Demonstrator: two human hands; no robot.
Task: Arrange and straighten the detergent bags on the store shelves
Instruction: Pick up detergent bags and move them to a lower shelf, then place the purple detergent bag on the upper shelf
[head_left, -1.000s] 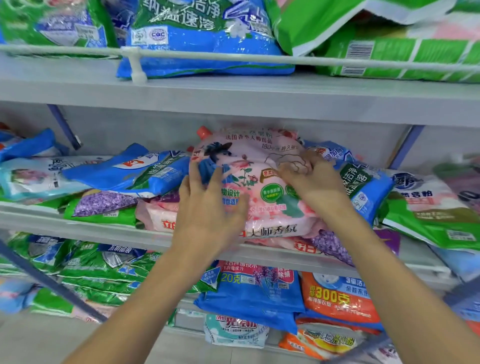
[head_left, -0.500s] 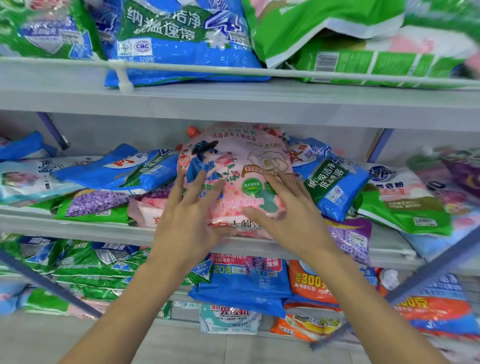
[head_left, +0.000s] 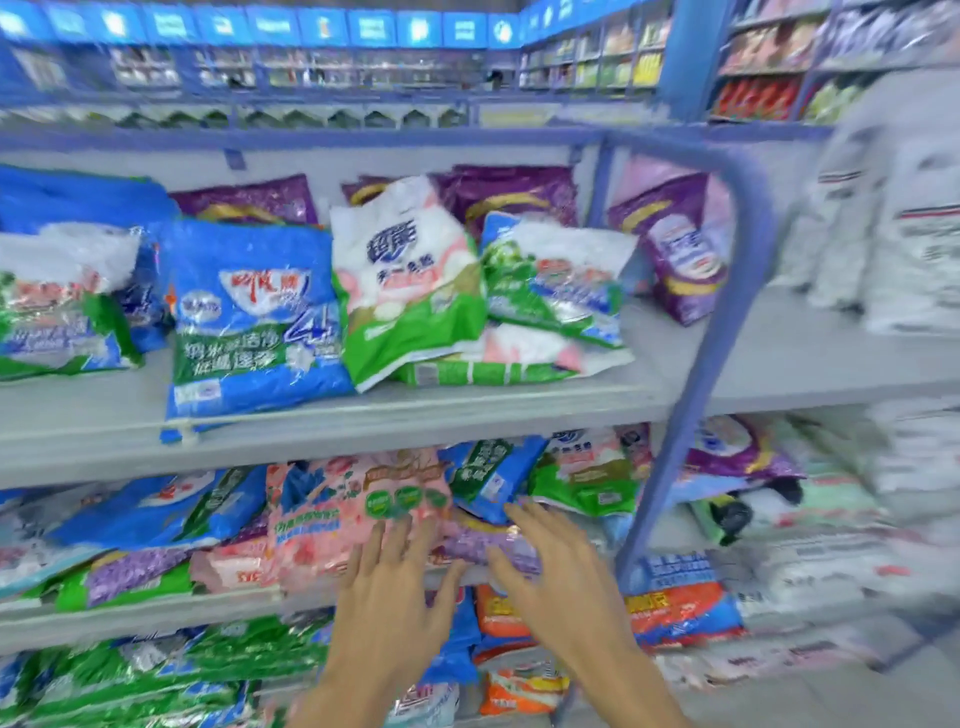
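Note:
A pink detergent bag (head_left: 332, 519) lies on the pile on the middle shelf (head_left: 156, 616). My left hand (head_left: 395, 597) is spread open just below and in front of it, fingertips near its lower right corner. My right hand (head_left: 545, 566) is also open, fingers straight, over a purple bag (head_left: 483, 540) at the shelf edge. Neither hand holds anything. On the upper shelf (head_left: 311, 421) lie a blue bag (head_left: 249, 322) and a white and green bag (head_left: 405, 280), tilted. The view is blurred.
A blue metal upright (head_left: 691, 374) curves down to the right of my hands. Purple bags (head_left: 675, 244) stand at the back of the upper shelf. Green bags (head_left: 156, 660) and orange bags (head_left: 675, 608) fill the lower shelf. White sacks (head_left: 893, 218) stack at the far right.
The view has tilted up sharply, bringing the upper shelf into sight. Both hands have come off the pink bag and dropped slightly, fingers spread.

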